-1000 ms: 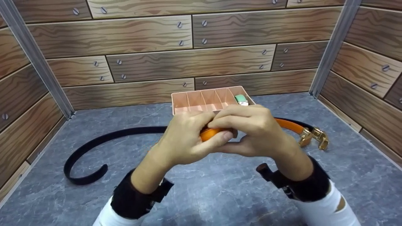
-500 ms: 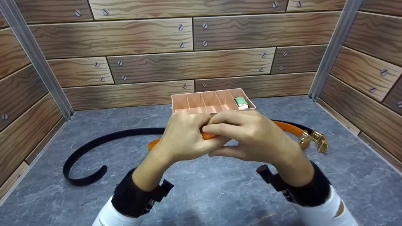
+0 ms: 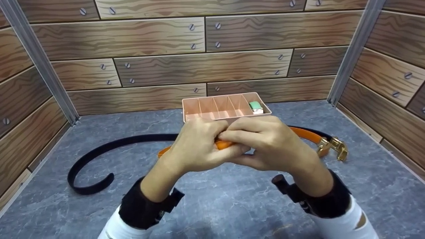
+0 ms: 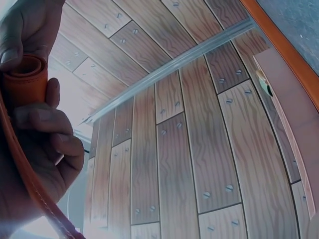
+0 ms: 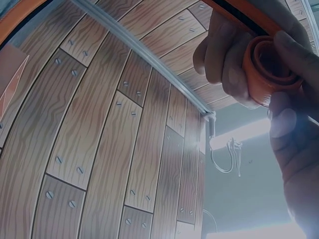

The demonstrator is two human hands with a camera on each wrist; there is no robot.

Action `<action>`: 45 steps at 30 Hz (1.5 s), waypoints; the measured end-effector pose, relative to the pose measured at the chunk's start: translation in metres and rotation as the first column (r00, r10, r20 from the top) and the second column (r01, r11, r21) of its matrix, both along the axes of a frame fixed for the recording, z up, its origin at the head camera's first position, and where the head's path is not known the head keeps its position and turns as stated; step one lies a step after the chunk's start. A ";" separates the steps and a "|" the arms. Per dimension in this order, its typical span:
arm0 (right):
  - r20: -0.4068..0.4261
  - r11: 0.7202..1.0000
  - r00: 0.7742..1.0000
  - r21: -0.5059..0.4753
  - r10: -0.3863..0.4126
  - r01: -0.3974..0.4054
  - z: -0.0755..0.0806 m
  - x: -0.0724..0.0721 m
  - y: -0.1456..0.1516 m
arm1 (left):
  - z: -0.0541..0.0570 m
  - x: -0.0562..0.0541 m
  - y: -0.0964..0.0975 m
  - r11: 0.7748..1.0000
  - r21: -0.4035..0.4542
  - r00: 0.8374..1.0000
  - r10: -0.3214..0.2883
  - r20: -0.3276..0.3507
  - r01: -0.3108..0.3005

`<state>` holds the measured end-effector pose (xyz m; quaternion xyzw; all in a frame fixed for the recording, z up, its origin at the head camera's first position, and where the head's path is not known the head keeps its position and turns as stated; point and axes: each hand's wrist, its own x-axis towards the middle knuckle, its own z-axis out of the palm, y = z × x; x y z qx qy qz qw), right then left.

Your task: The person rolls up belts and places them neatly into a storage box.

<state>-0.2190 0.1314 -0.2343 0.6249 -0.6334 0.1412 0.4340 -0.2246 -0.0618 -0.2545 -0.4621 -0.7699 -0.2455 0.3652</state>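
In the head view, my left hand (image 3: 199, 146) and right hand (image 3: 265, 139) meet over the middle of the table, both gripping the coiled end of an orange belt (image 3: 224, 144). Only a small patch of the coil shows between the fingers there. The wrist views show the tight orange roll (image 4: 27, 89) end-on, pinched by fingers and thumbs. From the hands, its strap (image 3: 305, 133) runs right to a gold buckle (image 3: 322, 146). A loop of orange strap (image 3: 163, 151) shows beside the left wrist.
A black belt (image 3: 99, 146) curves across the table behind the hands, its gold buckle (image 3: 339, 148) beside the orange belt's. Behind them stands a pink divided box (image 3: 191, 106), with a green rolled item (image 3: 255, 106) in its right compartment. Wood-patterned walls (image 3: 159, 36) enclose the table.
Less of the orange coil shows between the hands than a second ago, and the right fingers now cover the left thumb's tip. The orange loop by the left wrist shows more.
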 end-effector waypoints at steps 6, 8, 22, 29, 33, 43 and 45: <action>0.045 0.997 0.997 -0.047 0.067 -0.065 0.001 -0.002 0.000 | 0.000 -0.002 -0.005 0.995 -0.026 0.994 -0.093 0.061 0.095; 0.078 0.994 0.992 -0.054 0.103 -0.099 0.002 -0.003 0.000 | 0.001 -0.001 -0.005 0.995 -0.027 0.993 -0.099 0.064 0.101; -0.015 0.997 0.997 0.028 -0.076 0.076 -0.003 0.002 -0.006 | -0.003 0.003 0.004 0.982 0.050 0.981 0.186 -0.045 -0.184; 0.043 0.999 0.998 -0.014 0.053 -0.053 -0.001 -0.003 -0.004 | 0.001 0.002 0.002 0.983 0.025 0.974 -0.182 0.138 0.180; 0.115 0.993 0.986 -0.024 0.118 -0.116 -0.001 -0.004 -0.003 | 0.002 0.002 0.004 0.978 0.054 0.968 -0.205 0.144 0.199; 0.041 0.994 0.996 0.072 -0.079 0.076 -0.005 0.006 -0.009 | -0.005 0.006 0.005 0.981 0.005 0.981 0.193 0.015 -0.193; 0.029 0.997 0.998 0.055 -0.054 0.052 -0.005 0.005 -0.009 | -0.005 0.007 0.004 0.985 0.005 0.985 0.171 0.031 -0.171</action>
